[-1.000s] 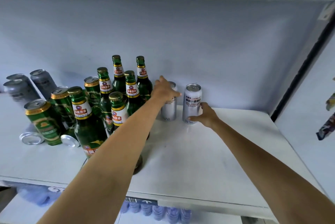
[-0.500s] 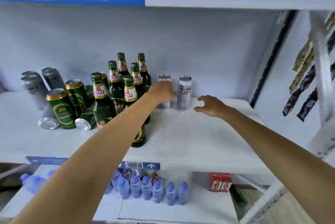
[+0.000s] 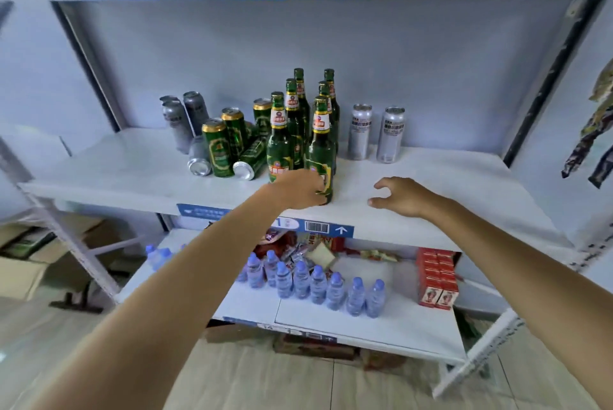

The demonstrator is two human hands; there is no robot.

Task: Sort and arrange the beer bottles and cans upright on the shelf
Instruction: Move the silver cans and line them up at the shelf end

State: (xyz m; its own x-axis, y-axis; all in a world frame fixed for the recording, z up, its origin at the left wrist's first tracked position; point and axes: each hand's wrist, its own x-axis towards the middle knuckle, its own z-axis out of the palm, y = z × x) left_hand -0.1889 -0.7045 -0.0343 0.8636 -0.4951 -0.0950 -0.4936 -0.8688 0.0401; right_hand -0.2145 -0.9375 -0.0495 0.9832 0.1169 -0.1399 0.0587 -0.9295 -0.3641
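Left hand curls around the front green bottle at mid-frame; right hand hovers loosely open, empty. Sorting bottles now (cans lie toppled left); next needs a firm upright lift.

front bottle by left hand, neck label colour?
White with a red emblem, gold band below, on the front bottle; head view.

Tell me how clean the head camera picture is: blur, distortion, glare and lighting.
Head view: wide-angle bending bows the shelf edges and uprights; the edges and both forearms are smeared, and so is the left hand at the front bottle; the right hand reads sharper; light is soft and even, with faint sheen on the two silver cans.
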